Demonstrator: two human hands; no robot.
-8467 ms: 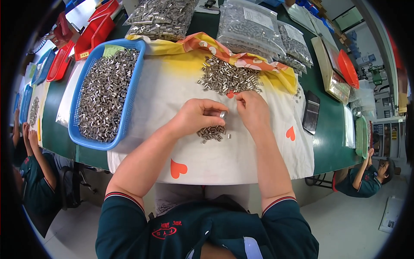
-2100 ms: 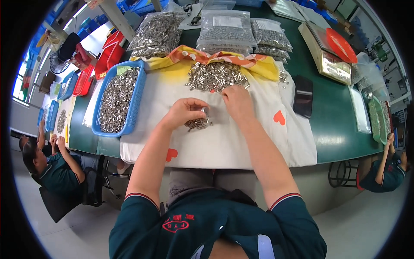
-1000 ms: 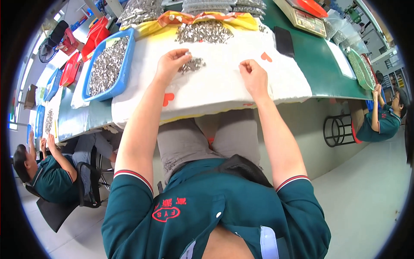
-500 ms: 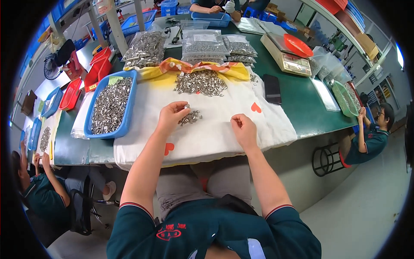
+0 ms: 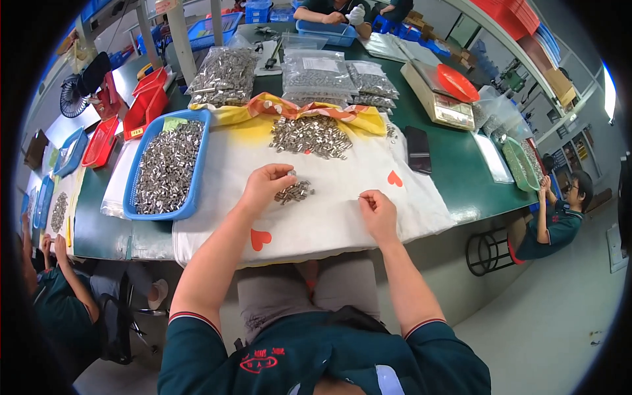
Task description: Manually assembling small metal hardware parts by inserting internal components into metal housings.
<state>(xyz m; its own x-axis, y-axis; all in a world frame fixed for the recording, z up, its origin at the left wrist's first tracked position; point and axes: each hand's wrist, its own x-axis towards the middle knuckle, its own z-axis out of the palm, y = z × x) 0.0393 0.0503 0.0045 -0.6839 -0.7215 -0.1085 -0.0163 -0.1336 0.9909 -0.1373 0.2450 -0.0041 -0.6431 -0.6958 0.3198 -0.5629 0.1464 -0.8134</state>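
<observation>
My left hand [image 5: 264, 187] pinches a small shiny metal sleeve [image 5: 291, 172] between thumb and fingertips, beside a small pile of metal sleeves [image 5: 299, 191]. Off to the right, my right hand [image 5: 380, 214] hovers over the white cloth [image 5: 227, 187] with thumb and fingers pressed together. Something tiny and dark seems to show at its fingertips, too small to name. A larger heap of the same sleeves [image 5: 309, 136] lies farther back on the cloth. On the left stands a blue basket [image 5: 131, 191] full of sleeves.
Filled clear bags [image 5: 222, 74] are stacked behind the bunched yellow cloth [image 5: 227, 115]. A black phone [image 5: 417, 151] and a scale [image 5: 438, 105] with a red tray [image 5: 457, 82] stand right. Red bins [image 5: 145, 112] are at left. People [image 5: 553, 217] sit at both sides and across.
The whole view has shifted slightly. My left hand still pinches a sleeve by the small pile. My right hand's fingers have turned a little, with a tiny dark tip now showing.
</observation>
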